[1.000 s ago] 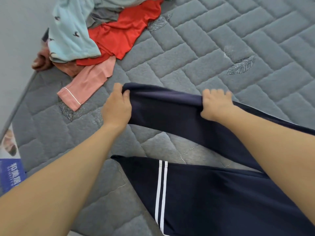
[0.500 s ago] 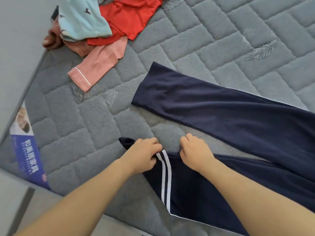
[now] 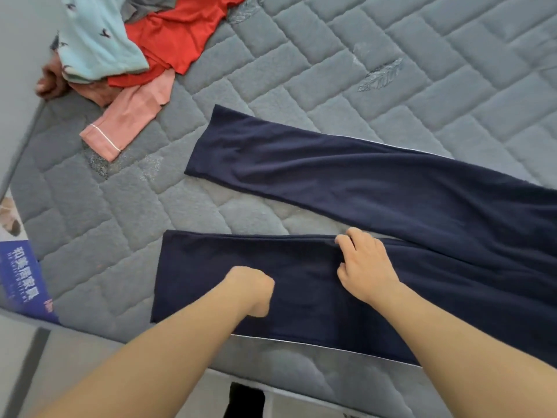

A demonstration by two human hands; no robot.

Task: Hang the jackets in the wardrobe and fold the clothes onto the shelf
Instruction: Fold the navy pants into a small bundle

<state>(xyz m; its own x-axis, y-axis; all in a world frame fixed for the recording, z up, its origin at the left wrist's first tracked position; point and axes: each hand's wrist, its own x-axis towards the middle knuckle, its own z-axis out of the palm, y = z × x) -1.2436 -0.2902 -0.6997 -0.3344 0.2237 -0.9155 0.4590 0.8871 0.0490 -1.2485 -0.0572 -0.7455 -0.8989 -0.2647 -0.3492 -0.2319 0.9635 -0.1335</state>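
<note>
Navy trousers (image 3: pixel 376 188) lie spread on the grey quilted mattress (image 3: pixel 301 70), with the two legs apart and pointing left. My left hand (image 3: pixel 251 289) rests on the middle of the near leg (image 3: pixel 199 267); its wrist is bent and its fingers are tucked under, out of sight. My right hand (image 3: pixel 364 267) sits on that leg's far edge, fingers curled over the fabric there. The far leg lies flat and untouched.
A pile of clothes sits at the mattress's far left corner: a light blue garment (image 3: pixel 93 40), a red one (image 3: pixel 177 34) and a pink sleeve (image 3: pixel 126 122). A blue label (image 3: pixel 24 276) hangs on the left side. The mattress's near edge (image 3: pixel 271 366) runs just below the trousers.
A second ago both hands held the far leg's cuff. They set it down, moved to the near leg and spread it flat; its white stripes no longer show.
</note>
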